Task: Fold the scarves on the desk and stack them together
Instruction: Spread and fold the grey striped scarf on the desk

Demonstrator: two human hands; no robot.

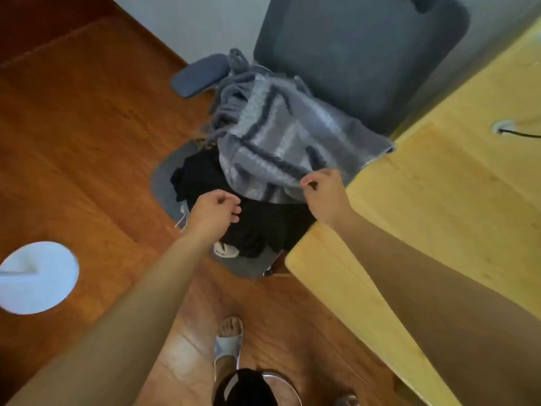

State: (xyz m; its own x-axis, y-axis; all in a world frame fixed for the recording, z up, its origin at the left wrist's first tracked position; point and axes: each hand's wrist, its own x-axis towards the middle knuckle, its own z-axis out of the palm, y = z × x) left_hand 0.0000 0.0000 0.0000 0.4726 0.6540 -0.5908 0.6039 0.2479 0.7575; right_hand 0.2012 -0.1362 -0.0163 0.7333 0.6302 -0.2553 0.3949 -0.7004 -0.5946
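A grey striped scarf [275,136] with a fringed end lies heaped on the seat of an office chair [360,51], draped over dark black fabric [257,218] piled beneath it. One corner of the scarf reaches the near edge of the yellow wooden desk [439,200], which carries no scarf in view.

The right hand [323,191] pinches the lower edge of the grey scarf between thumb and curled fingers, just beside the corner of the desk. The left hand [215,213] rests over the black fabric with its fingers loosely curled; whether it actually has hold of the cloth cannot be told.

The chair's armrest [199,74] juts out over the brown wooden floor [87,127]. A round white object [38,276] sits on the floor to the left. A foot in a grey slide sandal [228,344] stands on the floor below the hands.
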